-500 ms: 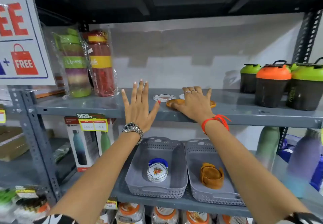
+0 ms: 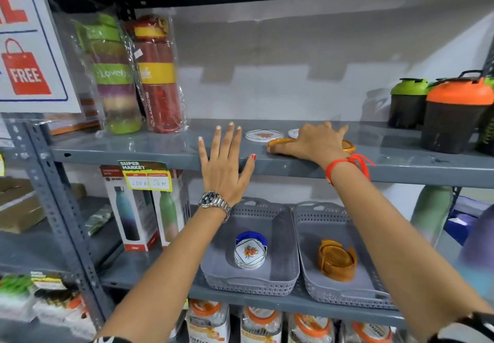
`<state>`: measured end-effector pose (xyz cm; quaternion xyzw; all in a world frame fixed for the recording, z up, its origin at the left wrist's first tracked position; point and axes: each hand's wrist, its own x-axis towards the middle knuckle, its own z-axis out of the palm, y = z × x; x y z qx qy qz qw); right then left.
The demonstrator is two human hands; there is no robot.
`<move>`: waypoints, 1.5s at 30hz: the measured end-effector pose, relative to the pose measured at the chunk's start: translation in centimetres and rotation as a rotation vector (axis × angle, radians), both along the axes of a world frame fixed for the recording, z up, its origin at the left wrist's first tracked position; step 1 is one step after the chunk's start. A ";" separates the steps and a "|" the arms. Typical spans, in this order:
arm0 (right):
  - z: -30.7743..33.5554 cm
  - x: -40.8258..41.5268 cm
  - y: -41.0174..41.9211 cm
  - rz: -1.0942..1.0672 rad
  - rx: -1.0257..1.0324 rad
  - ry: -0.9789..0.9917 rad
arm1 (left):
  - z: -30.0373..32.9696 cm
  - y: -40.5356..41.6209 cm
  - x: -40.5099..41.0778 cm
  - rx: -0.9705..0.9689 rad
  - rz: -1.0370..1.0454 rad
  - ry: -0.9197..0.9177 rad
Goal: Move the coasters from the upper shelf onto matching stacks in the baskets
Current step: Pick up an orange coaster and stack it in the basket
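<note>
On the upper shelf (image 2: 133, 153) lie a white floral coaster (image 2: 263, 135), a second white one (image 2: 294, 132) partly hidden, and an orange-brown round coaster (image 2: 279, 142). My right hand (image 2: 316, 142) lies flat on top of the orange-brown coaster, fingers spread, thumb at its front rim. My left hand (image 2: 226, 163) is open, fingers apart, against the shelf's front edge, holding nothing. Below, the left grey basket (image 2: 283, 238) holds a stack of white floral coasters (image 2: 250, 253) in a blue holder. The right grey basket (image 2: 310, 249) holds an orange-brown stack (image 2: 337, 260).
Two wrapped tall bottles (image 2: 136, 75) stand at the upper shelf's left. Dark shaker cups with green and orange lids (image 2: 454, 112) stand at its right. Boxed bottles (image 2: 144, 209) sit left of the baskets. Packaged jars (image 2: 259, 324) fill the shelf beneath. A sale sign (image 2: 26, 48) hangs at left.
Both hands stay where they were; my right hand's fingers have spread flatter over the orange-brown coaster. The view has come closer to the shelf.
</note>
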<state>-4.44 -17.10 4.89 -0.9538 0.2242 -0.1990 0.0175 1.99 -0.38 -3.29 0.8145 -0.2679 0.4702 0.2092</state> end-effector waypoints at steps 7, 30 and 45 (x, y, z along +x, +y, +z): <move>-0.8 -0.3 0.6 0.001 -0.040 -0.289 | -0.1 -0.3 0.3 -0.063 -0.052 -0.052; -0.6 -8.7 4.8 0.088 -0.231 -1.138 | 0.0 -3.8 -1.6 -0.002 -0.106 -0.083; -1.4 -10.9 4.3 0.144 -0.167 -1.220 | -0.1 -4.1 -1.5 -0.005 -0.069 -0.165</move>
